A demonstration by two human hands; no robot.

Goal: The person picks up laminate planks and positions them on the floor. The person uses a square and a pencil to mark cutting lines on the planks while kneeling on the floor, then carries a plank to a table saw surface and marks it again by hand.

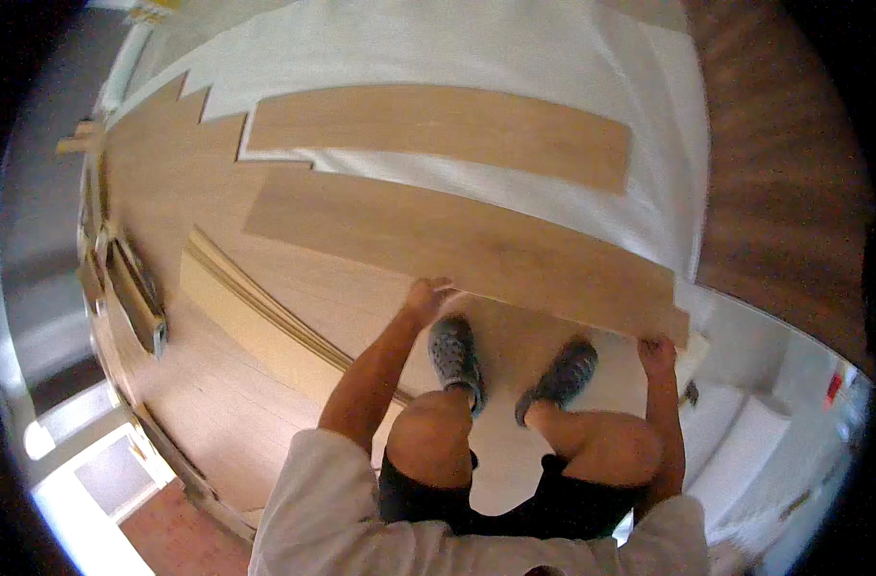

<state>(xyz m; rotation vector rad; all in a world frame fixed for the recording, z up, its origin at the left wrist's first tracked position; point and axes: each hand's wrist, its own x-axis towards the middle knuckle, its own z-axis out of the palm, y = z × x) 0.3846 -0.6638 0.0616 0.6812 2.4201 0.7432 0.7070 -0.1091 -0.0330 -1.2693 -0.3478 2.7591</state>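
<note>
A long wood-look floor plank spans the space in front of my feet, tilted up along its near edge. My left hand grips that near edge around the middle of its length. Close to the plank's right end, my right hand has its fingers closed on the same edge. Beyond it, another loose plank lies on the white underlay sheet. Joined flooring with a stepped edge covers the left side.
A stack of planks lies left of my feet. My grey clogs stand just behind the held plank. White rolls lie at the right, below a dark brown wood surface. Offcuts sit along the left edge.
</note>
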